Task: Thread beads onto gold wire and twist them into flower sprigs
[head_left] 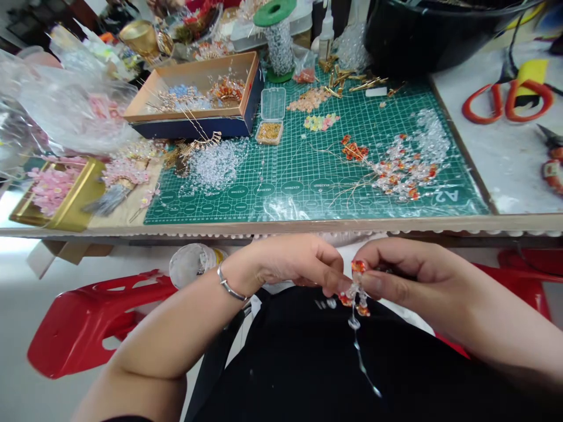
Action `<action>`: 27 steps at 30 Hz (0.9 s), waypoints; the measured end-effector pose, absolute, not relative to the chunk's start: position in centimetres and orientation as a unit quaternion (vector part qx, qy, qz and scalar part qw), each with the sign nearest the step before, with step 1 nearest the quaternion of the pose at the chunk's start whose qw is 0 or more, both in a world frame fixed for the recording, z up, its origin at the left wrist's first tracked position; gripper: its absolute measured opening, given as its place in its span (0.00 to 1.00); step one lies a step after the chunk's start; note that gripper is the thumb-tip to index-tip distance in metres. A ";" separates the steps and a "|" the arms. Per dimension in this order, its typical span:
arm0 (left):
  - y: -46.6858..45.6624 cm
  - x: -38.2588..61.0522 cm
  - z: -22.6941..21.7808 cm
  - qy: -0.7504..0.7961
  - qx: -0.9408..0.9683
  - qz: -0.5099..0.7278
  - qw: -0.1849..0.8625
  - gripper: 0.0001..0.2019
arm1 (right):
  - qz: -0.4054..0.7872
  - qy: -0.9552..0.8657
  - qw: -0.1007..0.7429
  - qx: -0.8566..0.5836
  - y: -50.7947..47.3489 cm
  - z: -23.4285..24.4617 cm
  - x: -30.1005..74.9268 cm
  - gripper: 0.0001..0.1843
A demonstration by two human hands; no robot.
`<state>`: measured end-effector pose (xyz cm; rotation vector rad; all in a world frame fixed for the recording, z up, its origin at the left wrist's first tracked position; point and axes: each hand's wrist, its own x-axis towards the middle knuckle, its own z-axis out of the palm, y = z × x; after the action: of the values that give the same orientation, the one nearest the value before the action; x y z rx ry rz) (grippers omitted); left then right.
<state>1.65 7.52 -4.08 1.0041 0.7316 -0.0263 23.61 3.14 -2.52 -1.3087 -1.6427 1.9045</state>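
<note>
Over my lap, just below the table edge, both hands pinch a small beaded ornament (pixel 355 291) of orange and clear beads. My left hand (pixel 303 264), with a silver bracelet on its wrist, grips its left side. Thumb and fingers of my right hand (pixel 402 275) close on its right side near the top orange bead. From its lower end hangs a thin strand (pixel 361 360) with clear drops. The wires between my fingertips are mostly hidden. On the green cutting mat (pixel 281 205) above lies a pile of orange and clear beaded sprigs (pixel 404 167) with loose wire tails.
Clear beads (pixel 215 167) lie heaped on the mat near an open box of gold beads (pixel 269 132). A cardboard box (pixel 193 126) holds beaded pieces. Further back stands a green spool (pixel 279 50). Orange-handled scissors (pixel 505 102) lie right; a red stool (pixel 74 328) stands lower left.
</note>
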 end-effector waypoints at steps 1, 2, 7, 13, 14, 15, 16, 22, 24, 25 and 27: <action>7.3 1.5 -4.0 0.363 0.478 0.017 0.800 0.14 | 0.670 -0.557 0.166 -0.462 3.3 -2.6 23.5 0.20; 7.1 1.4 -4.0 0.386 0.485 0.053 0.783 0.16 | 0.682 -0.536 0.181 -0.464 3.4 -2.7 23.4 0.20; 5.1 1.7 -4.5 0.420 0.425 0.186 0.780 0.18 | 0.750 -0.398 0.256 -0.462 3.7 -3.5 22.5 0.20; 3.3 2.7 -5.9 0.373 0.353 0.210 0.832 0.14 | 0.731 -0.373 0.329 -0.466 3.7 -3.9 21.7 0.17; 3.1 2.7 -5.9 0.373 0.360 0.208 0.829 0.14 | 0.728 -0.385 0.331 -0.460 3.7 -3.9 21.7 0.16; 3.1 2.7 -5.8 0.376 0.366 0.204 0.826 0.15 | 0.726 -0.399 0.329 -0.453 3.7 -3.9 21.7 0.15; 3.0 2.7 -5.6 0.383 0.369 0.202 0.822 0.16 | 0.723 -0.414 0.325 -0.447 3.7 -3.9 21.7 0.13; 2.4 2.3 -5.5 0.438 0.384 0.231 0.779 0.15 | 0.668 -0.501 0.282 -0.472 4.4 -4.6 22.6 0.17; 2.3 2.0 -5.5 0.453 0.410 0.248 0.752 0.13 | 0.659 -0.512 0.258 -0.486 4.7 -5.0 23.0 0.19; 2.2 1.8 -5.4 0.464 0.429 0.259 0.731 0.13 | 0.656 -0.516 0.246 -0.493 4.8 -5.1 23.2 0.20; 2.2 1.6 -5.1 0.485 0.475 0.272 0.682 0.12 | 0.656 -0.519 0.226 -0.499 5.0 -5.2 23.3 0.20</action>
<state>1.55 2.21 -5.12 1.0665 1.0880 0.6092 23.31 5.00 -5.15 -1.3759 -1.4317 1.8096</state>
